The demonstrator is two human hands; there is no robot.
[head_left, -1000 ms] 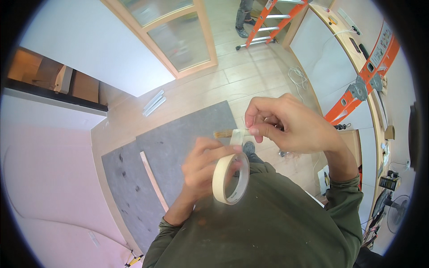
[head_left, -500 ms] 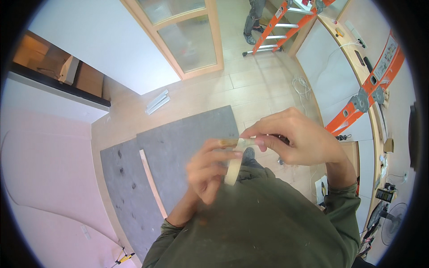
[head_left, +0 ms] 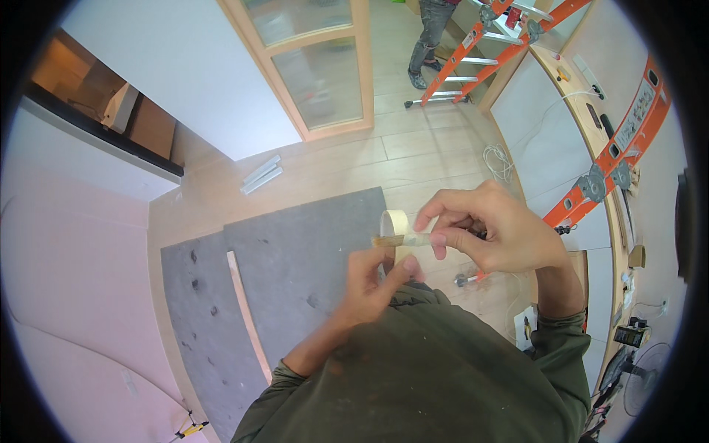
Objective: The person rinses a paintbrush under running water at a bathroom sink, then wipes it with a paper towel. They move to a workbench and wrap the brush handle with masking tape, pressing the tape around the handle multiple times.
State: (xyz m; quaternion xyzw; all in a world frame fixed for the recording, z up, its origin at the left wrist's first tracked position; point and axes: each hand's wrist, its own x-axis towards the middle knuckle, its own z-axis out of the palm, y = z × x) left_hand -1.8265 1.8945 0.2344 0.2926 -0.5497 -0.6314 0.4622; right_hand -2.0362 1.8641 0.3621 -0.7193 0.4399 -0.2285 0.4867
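Note:
In front of my body, my left hand (head_left: 371,286) grips the lower part of a roll of cream masking tape (head_left: 399,221), its thumb on the near side. The roll stands on edge with its ring showing above my fingers. Across it lies what looks like a small brush (head_left: 385,241), its brown bristles pointing left. My right hand (head_left: 495,229) pinches the brush's other end between thumb and fingers. That end looks pale, perhaps wrapped with tape; most of it is hidden by the fingers.
Grey boards (head_left: 295,244) lie on the floor with a thin wooden strip (head_left: 247,310) on top. Metal pieces (head_left: 262,176) lie beyond them. An orange ladder (head_left: 461,66) stands ahead, near another person's legs (head_left: 432,37). Another orange ladder (head_left: 609,159) leans at the right by a long counter (head_left: 580,111).
My left hand has turned and shifted right, its fingers now bent around the tape roll. The roll has risen upright behind the brush. My right hand stays pinched, nearly in place.

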